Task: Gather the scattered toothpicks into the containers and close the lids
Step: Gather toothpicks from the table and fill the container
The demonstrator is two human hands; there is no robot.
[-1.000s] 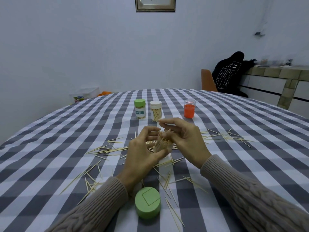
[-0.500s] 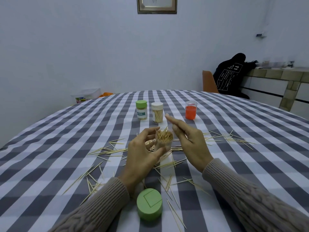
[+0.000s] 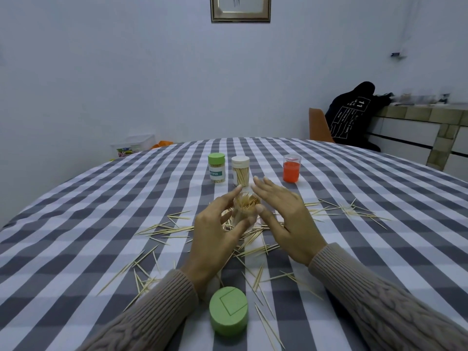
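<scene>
My left hand (image 3: 215, 234) grips a clear open container (image 3: 247, 207) packed with toothpicks, held upright just above the checked tablecloth (image 3: 101, 224). Beside it on the right is my right hand (image 3: 288, 219), fingers straight and holding nothing, its thumb tip close to the container's rim. Loose toothpicks (image 3: 167, 229) lie scattered around and under both hands, with another patch (image 3: 354, 211) at the right. A loose green lid (image 3: 228, 314) lies flat near my left wrist.
Three containers stand at the back: a green-lidded one (image 3: 216, 168), a white-lidded one (image 3: 240, 172) and an orange one (image 3: 291, 168). An orange chair (image 3: 319, 127) with a black garment (image 3: 354, 115) stands behind the table. A plastic box (image 3: 133, 145) sits far left.
My right hand has let go of the toothpick bunch and straightened its fingers beside the container. The toothpicks now sit lower inside it. My left hand keeps its grip.
</scene>
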